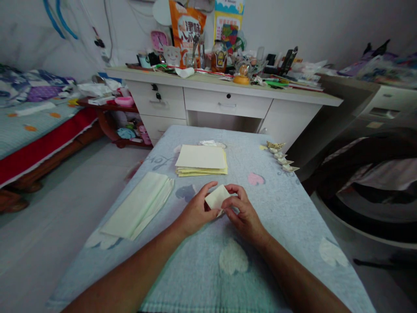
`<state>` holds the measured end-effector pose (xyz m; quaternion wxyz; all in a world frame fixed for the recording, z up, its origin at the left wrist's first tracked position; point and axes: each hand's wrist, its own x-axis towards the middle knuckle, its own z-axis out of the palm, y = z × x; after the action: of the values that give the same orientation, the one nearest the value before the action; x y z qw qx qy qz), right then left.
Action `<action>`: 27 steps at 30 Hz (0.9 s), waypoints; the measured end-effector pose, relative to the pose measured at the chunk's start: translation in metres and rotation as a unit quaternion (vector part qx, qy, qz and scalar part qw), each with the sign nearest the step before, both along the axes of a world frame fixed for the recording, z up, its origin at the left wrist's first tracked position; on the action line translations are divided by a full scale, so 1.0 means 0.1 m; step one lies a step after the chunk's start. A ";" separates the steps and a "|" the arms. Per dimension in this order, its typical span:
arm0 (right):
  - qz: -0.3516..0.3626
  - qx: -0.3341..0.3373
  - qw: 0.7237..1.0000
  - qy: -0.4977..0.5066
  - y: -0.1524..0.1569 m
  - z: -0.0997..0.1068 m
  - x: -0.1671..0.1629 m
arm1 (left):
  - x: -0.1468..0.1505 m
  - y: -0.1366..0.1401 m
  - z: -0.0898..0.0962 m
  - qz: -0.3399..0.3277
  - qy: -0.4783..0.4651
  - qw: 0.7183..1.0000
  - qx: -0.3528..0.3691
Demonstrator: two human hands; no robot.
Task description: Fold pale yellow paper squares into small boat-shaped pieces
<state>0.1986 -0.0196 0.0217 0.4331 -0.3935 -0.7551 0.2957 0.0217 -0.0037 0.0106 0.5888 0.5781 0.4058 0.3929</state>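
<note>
Head view shows your left hand and right hand both pinching a folded paper piece, just nearer you than the paper stack

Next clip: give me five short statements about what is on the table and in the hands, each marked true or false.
1. Both hands hold one small folded paper. True: the left hand and right hand pinch it between them.
2. The stack of yellow sheets lies beyond the hands. True.
3. The row of small folded pieces sits at the table's left edge. False: it is near the right edge.
4. The long pale folded sheet lies under the right hand. False: it lies apart, left of the left hand.
5. The table cover is plain red. False: it is light blue with heart shapes.
</note>
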 end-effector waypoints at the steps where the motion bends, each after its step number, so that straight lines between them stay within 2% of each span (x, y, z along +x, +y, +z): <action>1: 0.002 0.000 1.000 0.001 0.00 0.00 0.00 | -0.01 0.00 0.01 -0.007 0.005 1.000 0.003; 6: -0.006 -0.024 1.000 0.014 -0.01 -0.02 0.00 | 0.00 -0.01 0.03 0.009 0.019 1.000 0.022; 9: -0.024 -0.091 0.994 0.050 -0.01 -0.07 0.00 | 0.03 -0.01 0.02 0.029 -0.010 0.999 0.022; 12: -0.008 -0.182 0.975 0.126 0.01 -0.14 -0.01 | 0.04 0.00 0.03 0.030 -0.034 0.999 0.016; 16: 0.047 -0.266 0.933 0.239 0.03 -0.18 -0.04 | 0.01 -0.01 0.06 0.008 -0.062 0.998 0.015; 18: 0.057 -0.282 0.918 0.271 0.04 -0.18 -0.05 | 0.00 -0.03 0.07 -0.012 -0.084 0.996 0.006; 21: 0.057 -0.286 0.912 0.289 0.06 -0.17 -0.06 | 0.00 -0.05 0.08 -0.023 -0.096 0.995 -0.002; 27: 0.079 -0.293 0.903 0.305 0.04 -0.15 -0.07 | 0.05 -0.01 0.01 0.045 -0.035 0.998 0.017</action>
<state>0.1915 -0.0155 0.0063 0.4827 -0.3326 -0.4940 0.6421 0.0269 -0.0049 0.0113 0.5743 0.5555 0.4035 0.4458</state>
